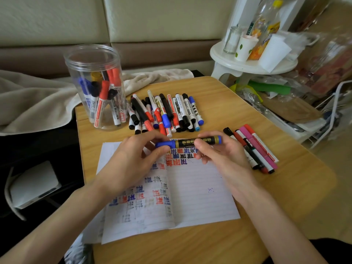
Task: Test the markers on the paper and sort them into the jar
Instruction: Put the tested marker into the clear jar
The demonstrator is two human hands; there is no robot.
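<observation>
A blue-capped marker with a black and gold barrel (187,142) lies level above the lined paper (200,191). My left hand (137,159) pinches its blue cap end, and my right hand (219,153) grips the barrel. The paper carries rows of red, blue and black test marks. A clear plastic jar (95,82) stands at the table's back left with several red, blue and black markers inside. A pile of markers (165,113) lies behind the paper. A smaller group of markers (255,149) lies to the right of my right hand.
The wooden table (247,235) ends just right of the smaller marker group. A beige blanket (34,100) lies at the left. A white round stool (247,61) with a cup and bottles stands at the back right, beside cluttered bags.
</observation>
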